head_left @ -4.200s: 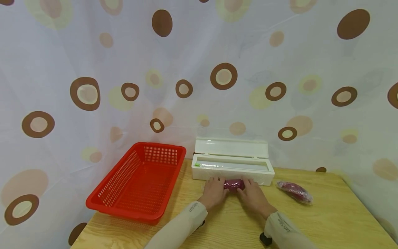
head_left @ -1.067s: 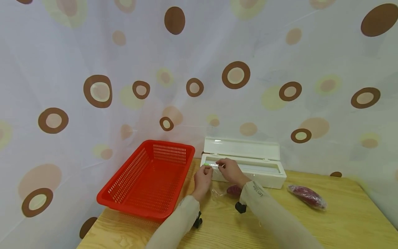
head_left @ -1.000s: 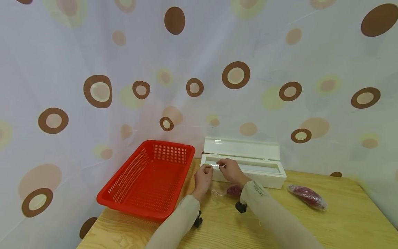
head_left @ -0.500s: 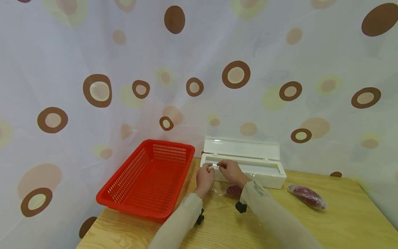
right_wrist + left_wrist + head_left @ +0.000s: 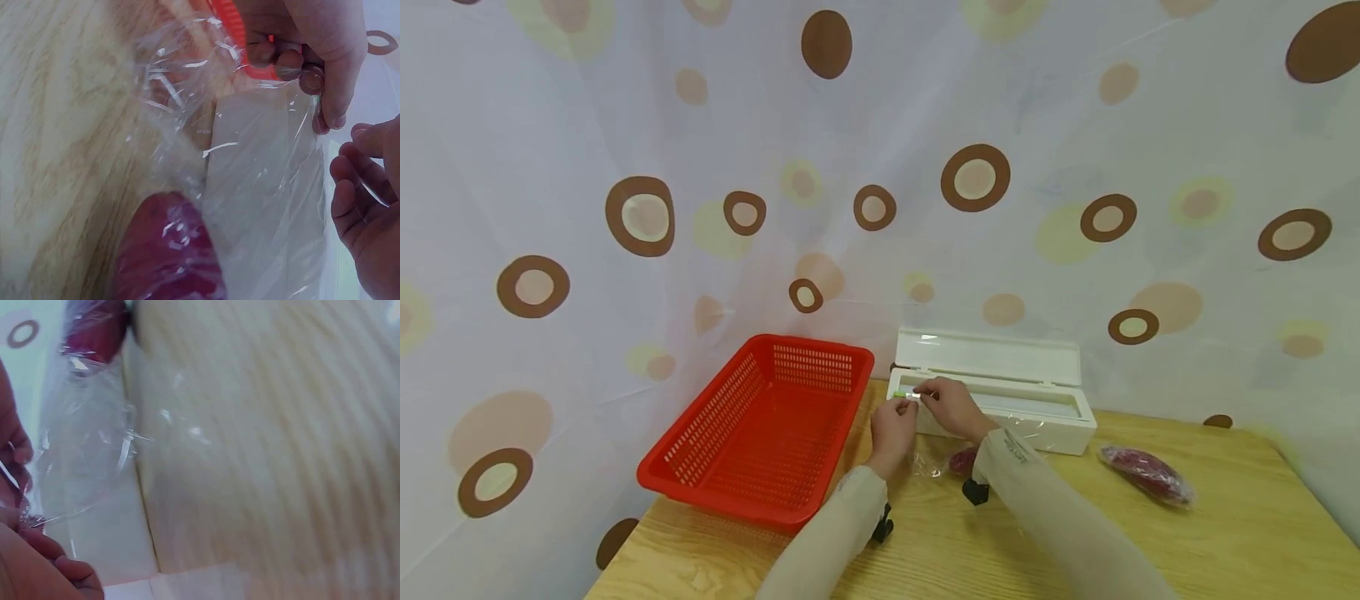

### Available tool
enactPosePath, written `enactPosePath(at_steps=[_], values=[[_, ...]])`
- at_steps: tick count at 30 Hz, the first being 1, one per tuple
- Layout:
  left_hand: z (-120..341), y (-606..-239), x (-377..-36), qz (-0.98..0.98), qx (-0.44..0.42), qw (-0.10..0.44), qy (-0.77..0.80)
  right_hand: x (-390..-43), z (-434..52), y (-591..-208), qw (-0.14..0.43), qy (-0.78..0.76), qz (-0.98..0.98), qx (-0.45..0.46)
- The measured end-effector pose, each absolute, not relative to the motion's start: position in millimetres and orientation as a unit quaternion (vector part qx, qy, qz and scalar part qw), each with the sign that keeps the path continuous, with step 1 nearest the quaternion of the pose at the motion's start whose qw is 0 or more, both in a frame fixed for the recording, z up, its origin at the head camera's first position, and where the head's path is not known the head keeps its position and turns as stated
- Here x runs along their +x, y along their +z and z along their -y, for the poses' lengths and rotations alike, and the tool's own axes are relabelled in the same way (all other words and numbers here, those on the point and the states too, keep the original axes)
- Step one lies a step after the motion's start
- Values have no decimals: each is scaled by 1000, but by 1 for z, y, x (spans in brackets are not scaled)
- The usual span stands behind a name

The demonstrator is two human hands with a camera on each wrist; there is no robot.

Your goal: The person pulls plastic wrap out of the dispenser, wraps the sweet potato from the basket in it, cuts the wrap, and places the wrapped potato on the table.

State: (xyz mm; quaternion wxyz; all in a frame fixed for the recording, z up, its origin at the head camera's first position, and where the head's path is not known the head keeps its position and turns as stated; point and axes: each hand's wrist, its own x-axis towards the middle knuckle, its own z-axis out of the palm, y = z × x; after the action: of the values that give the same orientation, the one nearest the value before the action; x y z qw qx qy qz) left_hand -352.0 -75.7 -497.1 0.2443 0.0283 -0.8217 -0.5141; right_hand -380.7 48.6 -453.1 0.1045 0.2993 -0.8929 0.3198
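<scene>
In the head view my left hand (image 5: 893, 433) pinches clear cling film (image 5: 262, 169) at the left end of a white cling film dispenser (image 5: 1045, 432), beside its green tab (image 5: 900, 394). My right hand (image 5: 955, 408) is just to the right, thumb and curled fingers meeting at the film's edge. In the right wrist view the film drapes down the dispenser's front onto the table. A reddish-purple, tapered vegetable like a sweet potato (image 5: 169, 250) lies against the dispenser with film over it. My right wrist partly hides it in the head view.
The dispenser's lid (image 5: 988, 357) stands raised against the patterned curtain. A red slotted basket (image 5: 752, 508) is on the left of the wooden table (image 5: 940, 550). To the right lies another film-wrapped purple vegetable (image 5: 1148, 475).
Both hands have left the purple vegetable and moved up to the dispenser's left end. Over the last second they stay there, with small finger shifts; the green tab shows again.
</scene>
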Motion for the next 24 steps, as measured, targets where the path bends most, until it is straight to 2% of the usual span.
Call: enactPosePath(at_steps=[9,13,24], values=[[73,-499,-353,781,107,157,-595,-395,-30,-447,50,313,896,310],[73,-503,-354,775,122,137,-605,-398,-26,-449,48,303,900,309],[76,-503,-354,774,133,133,-605,-403,-26,-451,78,297,901,306]])
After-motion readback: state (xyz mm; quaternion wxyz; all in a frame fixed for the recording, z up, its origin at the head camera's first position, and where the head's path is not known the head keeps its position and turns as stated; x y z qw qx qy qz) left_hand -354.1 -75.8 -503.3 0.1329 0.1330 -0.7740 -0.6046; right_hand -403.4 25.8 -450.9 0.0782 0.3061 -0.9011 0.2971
